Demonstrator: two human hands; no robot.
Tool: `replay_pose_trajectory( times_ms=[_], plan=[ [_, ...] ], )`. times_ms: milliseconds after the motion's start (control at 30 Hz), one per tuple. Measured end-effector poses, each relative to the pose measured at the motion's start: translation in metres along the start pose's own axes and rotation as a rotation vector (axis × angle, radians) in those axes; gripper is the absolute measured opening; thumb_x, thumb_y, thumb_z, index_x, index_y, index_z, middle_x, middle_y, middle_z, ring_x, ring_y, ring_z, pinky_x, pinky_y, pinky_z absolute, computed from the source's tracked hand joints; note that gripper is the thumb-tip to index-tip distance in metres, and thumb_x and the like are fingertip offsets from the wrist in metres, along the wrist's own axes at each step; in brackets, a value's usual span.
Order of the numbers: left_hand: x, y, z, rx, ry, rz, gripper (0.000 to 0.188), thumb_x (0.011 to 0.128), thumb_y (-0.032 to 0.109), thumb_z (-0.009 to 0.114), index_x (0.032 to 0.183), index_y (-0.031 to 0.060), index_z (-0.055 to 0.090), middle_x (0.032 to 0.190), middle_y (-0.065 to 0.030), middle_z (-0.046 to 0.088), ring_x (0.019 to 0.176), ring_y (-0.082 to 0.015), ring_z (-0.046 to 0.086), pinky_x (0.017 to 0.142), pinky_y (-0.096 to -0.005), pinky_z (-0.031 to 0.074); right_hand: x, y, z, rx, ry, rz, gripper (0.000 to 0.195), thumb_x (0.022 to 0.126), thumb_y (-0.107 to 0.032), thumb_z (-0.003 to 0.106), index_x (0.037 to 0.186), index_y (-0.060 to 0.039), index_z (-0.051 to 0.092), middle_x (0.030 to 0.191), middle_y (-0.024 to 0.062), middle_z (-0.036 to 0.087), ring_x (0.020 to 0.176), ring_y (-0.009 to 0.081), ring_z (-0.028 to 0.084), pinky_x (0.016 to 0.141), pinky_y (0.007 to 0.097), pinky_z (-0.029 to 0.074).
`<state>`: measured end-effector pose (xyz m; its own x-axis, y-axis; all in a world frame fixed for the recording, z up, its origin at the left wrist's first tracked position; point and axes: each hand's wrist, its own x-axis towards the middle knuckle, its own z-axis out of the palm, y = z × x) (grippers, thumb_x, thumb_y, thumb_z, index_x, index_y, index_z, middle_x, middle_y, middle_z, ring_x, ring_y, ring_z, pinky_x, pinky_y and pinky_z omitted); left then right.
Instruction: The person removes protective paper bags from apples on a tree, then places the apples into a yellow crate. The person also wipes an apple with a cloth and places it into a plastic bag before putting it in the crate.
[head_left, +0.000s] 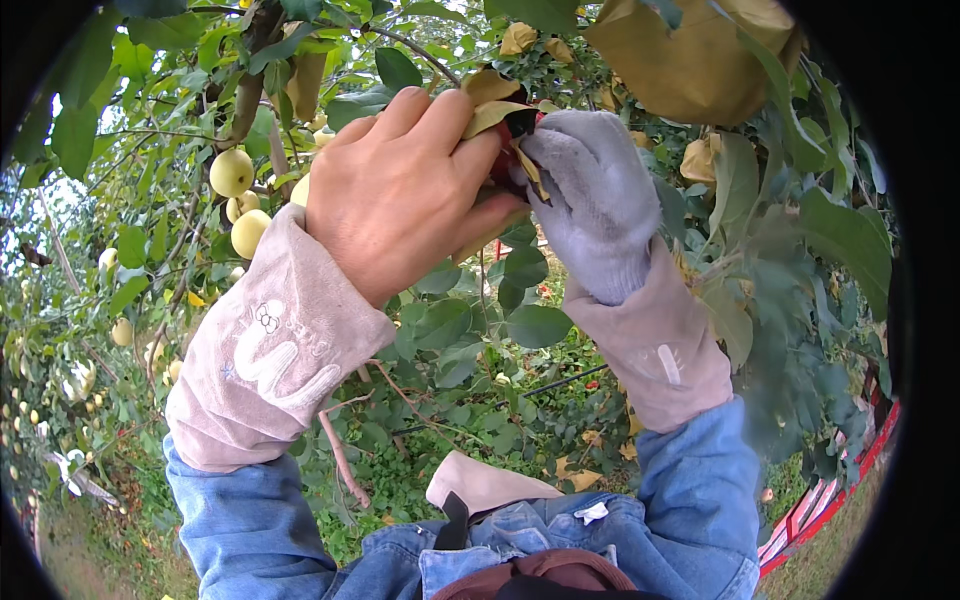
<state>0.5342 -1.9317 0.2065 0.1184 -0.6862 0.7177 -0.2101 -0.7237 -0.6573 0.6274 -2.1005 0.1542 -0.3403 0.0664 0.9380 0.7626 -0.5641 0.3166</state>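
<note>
My bare left hand (405, 187) and my right hand (596, 199), in a grey knit glove, meet high in the middle of the view. Between them is a torn paper bag (489, 116), tan outside and dark red within. My left fingers wrap around its left side, and the gloved fingertips pinch its right edge. What the bag holds is mostly hidden by my hands. Pinkish cloth sleeve covers, the left one (277, 360) embroidered, sit over both denim cuffs.
Pale yellow apples (232, 173) hang in a cluster left of my left hand. A large tan paper bag (697, 64) hangs close at upper right. Leafy twigs (724, 262) crowd my right forearm. A cut branch stub (343, 461) points downward below. Red-edged metalwork (832, 495) stands at lower right.
</note>
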Motion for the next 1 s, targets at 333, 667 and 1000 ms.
replay_pose_trajectory(
  times_ms=[333,667,1000],
  plan=[
    [0.008,-0.007,0.011,0.066,0.009,-0.027,0.010,0.075,0.022,0.069,0.080,0.0144,0.065,0.081,0.0026,0.057,0.083,-0.0166,0.061,0.063,-0.0313,0.055,0.007,-0.006,0.001,0.141,0.050,0.021,0.022,0.070,-0.003,0.075,0.088,-0.0120,0.065,0.087,0.0043,0.061,0.079,0.0258,0.059,0.070,0.0348,0.051],
    [0.006,-0.021,0.012,0.023,0.050,0.049,0.009,0.077,0.021,0.068,0.076,0.0138,0.064,0.078,0.0035,0.058,0.080,-0.0156,0.061,0.057,-0.0322,0.053,0.002,0.018,0.008,0.890,0.086,0.817,0.004,0.086,-0.006,0.064,0.089,-0.0046,0.066,0.082,0.0099,0.063,0.072,0.0216,0.061,0.072,0.0299,0.048],
    [-0.019,-0.039,0.014,0.011,0.092,-0.113,0.005,0.077,0.015,0.067,0.076,0.0119,0.064,0.076,0.0005,0.058,0.077,-0.0193,0.061,0.056,-0.0345,0.051,-0.009,0.043,0.007,0.668,0.121,0.986,0.009,0.093,-0.011,0.063,0.096,-0.0038,0.063,0.087,-0.0012,0.062,0.080,0.0063,0.053,0.077,0.0226,0.043]
  ],
)
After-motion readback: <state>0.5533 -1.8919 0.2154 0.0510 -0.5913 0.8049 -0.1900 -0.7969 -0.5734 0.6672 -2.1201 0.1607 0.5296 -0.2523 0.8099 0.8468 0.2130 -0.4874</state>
